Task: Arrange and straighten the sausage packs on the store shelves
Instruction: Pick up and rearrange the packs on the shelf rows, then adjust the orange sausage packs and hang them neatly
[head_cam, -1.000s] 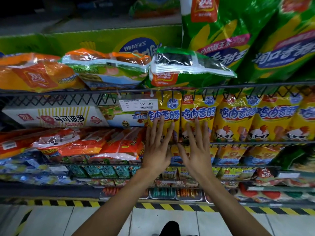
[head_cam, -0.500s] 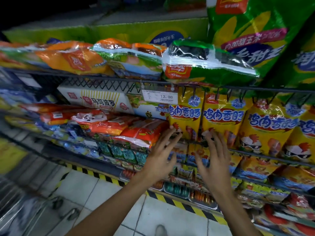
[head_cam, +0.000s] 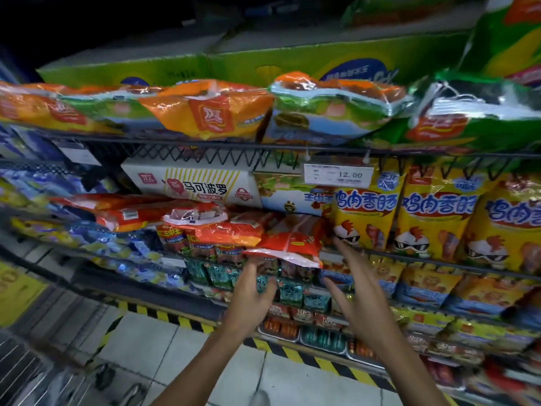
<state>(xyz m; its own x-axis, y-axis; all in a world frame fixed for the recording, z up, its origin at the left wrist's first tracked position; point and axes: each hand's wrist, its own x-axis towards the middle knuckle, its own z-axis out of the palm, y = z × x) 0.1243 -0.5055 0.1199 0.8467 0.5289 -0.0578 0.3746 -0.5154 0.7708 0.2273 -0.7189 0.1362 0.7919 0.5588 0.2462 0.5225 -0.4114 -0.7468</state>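
Observation:
Red sausage packs lie stacked on the middle wire shelf; the nearest red pack [head_cam: 288,244] juts out over the shelf's front edge. My left hand [head_cam: 251,291] is just below that pack's front left corner, fingers loosely spread and holding nothing. My right hand [head_cam: 355,284] is below and right of it, fingers stretched toward the shelf edge, not gripping anything. Yellow chicken sausage bags [head_cam: 366,218] hang in a row to the right. Orange and green packs [head_cam: 210,109] lie on the upper shelf.
A white carton [head_cam: 193,183] sits behind the red packs. A price tag [head_cam: 338,174] reading 12.00 hangs from the upper wire shelf [head_cam: 205,148]. Lower shelves hold small teal and orange packs. Yellow-black tape [head_cam: 164,315] marks the floor edge; a metal cart [head_cam: 58,376] stands lower left.
Both hands have left the yellow bags, dropping and shifting left to the red pack. The view has turned left, showing more of the left shelves.

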